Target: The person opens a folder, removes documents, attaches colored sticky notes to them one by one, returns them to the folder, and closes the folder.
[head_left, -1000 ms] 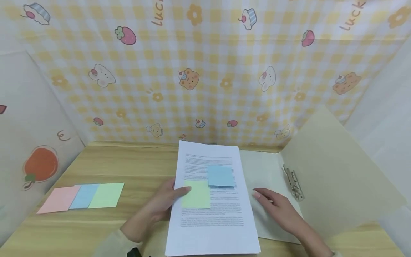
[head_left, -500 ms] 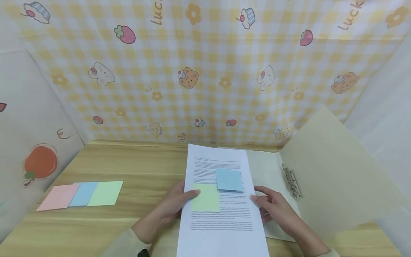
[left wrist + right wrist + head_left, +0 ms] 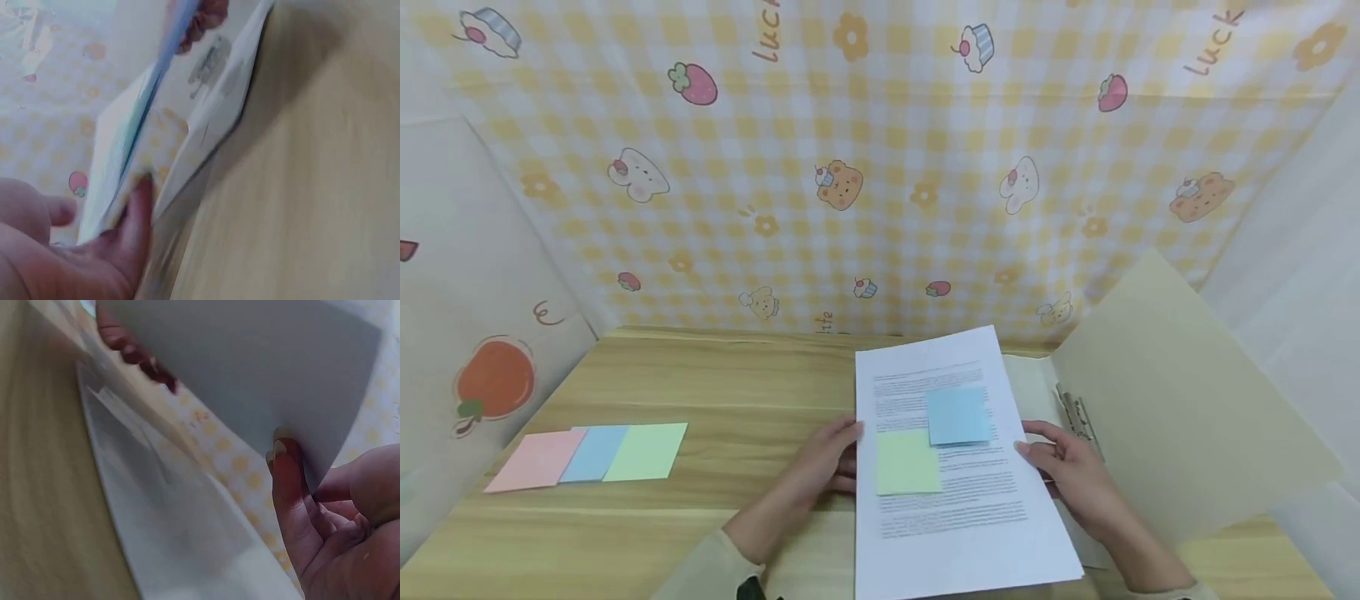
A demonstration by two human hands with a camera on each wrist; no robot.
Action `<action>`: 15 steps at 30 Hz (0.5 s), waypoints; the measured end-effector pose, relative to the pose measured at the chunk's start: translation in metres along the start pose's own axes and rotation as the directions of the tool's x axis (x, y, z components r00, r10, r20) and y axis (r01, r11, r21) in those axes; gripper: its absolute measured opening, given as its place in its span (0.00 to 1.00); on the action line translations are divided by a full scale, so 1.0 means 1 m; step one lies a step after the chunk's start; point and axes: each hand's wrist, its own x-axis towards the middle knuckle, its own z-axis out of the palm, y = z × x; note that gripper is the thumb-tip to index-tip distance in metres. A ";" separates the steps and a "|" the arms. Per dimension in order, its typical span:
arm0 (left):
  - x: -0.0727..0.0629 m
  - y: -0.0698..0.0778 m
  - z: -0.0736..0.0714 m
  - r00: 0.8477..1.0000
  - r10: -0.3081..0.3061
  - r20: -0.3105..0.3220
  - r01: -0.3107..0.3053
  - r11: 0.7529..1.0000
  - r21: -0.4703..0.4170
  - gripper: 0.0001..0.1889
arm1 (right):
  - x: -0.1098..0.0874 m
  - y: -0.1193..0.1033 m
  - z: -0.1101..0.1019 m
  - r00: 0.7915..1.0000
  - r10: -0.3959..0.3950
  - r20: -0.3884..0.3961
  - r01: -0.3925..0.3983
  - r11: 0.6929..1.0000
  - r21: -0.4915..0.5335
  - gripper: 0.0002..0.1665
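Observation:
A stack of printed white sheets [image 3: 955, 558] is held up off the table in front of me, tilted. On its top page lie a pale green sticky note [image 3: 908, 467] and a blue sticky-note pad [image 3: 958, 415]. My left hand [image 3: 812, 471] holds the left edge, fingers reaching behind the sheets; in the left wrist view its thumb [image 3: 61, 210] stands off the page. At the right edge my right hand [image 3: 1071, 479] pinches the stack between thumb and fingers. Behind and right of it lies an opened pale folder [image 3: 1187, 417], its metal clip [image 3: 1078, 417] partly hidden by that hand.
Pink [image 3: 537, 458], blue [image 3: 593, 454] and green [image 3: 646, 452] paper squares overlap on the left of the wooden table [image 3: 737, 375]. A checked, printed cloth [image 3: 887, 125] hangs along the back edge. The folder's raised cover leans at the right.
The stack has moved right, over the folder, and turned slightly. My right hand has taken hold of its right edge. My left thumb has slid off the green note to the left edge.

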 end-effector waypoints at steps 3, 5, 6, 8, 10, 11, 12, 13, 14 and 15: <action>0.001 -0.001 -0.003 0.998 -0.016 -0.067 0.017 1.000 0.015 0.26 | 0.000 -0.002 -0.007 1.000 0.004 -0.028 -0.004 1.000 -0.018 0.31; 0.003 -0.002 -0.005 0.998 -0.011 -0.062 0.013 0.999 0.031 0.26 | -0.001 -0.002 -0.013 0.999 0.006 -0.048 -0.007 1.000 -0.026 0.31; 0.004 -0.002 -0.005 0.999 -0.003 -0.047 0.005 0.999 0.036 0.26 | -0.002 -0.003 -0.016 0.998 0.003 -0.058 -0.005 1.000 -0.030 0.32; 0.007 -0.002 -0.004 1.000 0.006 -0.020 -0.005 0.998 0.055 0.27 | -0.003 -0.004 -0.021 0.997 0.011 -0.079 -0.013 1.000 -0.026 0.32; 0.009 -0.001 -0.002 1.000 0.013 -0.002 -0.012 0.996 0.083 0.28 | -0.004 -0.005 -0.026 0.996 0.017 -0.088 -0.018 1.000 -0.017 0.33; 0.010 0.000 0.000 1.000 0.011 -0.003 -0.010 0.995 0.095 0.29 | -0.005 -0.006 -0.029 0.996 0.014 -0.087 -0.015 1.000 -0.013 0.34; 0.011 0.001 0.001 1.000 0.011 -0.002 -0.011 0.994 0.109 0.29 | -0.005 -0.006 -0.030 0.996 0.010 -0.085 -0.011 1.000 -0.010 0.35; 0.012 0.003 0.003 1.000 0.008 -0.006 -0.007 0.992 0.123 0.30 | -0.006 -0.006 -0.032 0.997 0.007 -0.083 -0.008 1.000 -0.011 0.36; 0.013 0.003 0.005 1.000 0.009 -0.005 -0.008 0.990 0.138 0.30 | -0.006 -0.006 -0.033 0.997 0.005 -0.082 -0.006 1.000 -0.011 0.36; 0.014 0.004 0.007 1.000 0.011 -0.003 -0.010 0.989 0.149 0.31 | -0.006 -0.006 -0.034 0.996 0.004 -0.084 -0.005 1.000 -0.013 0.36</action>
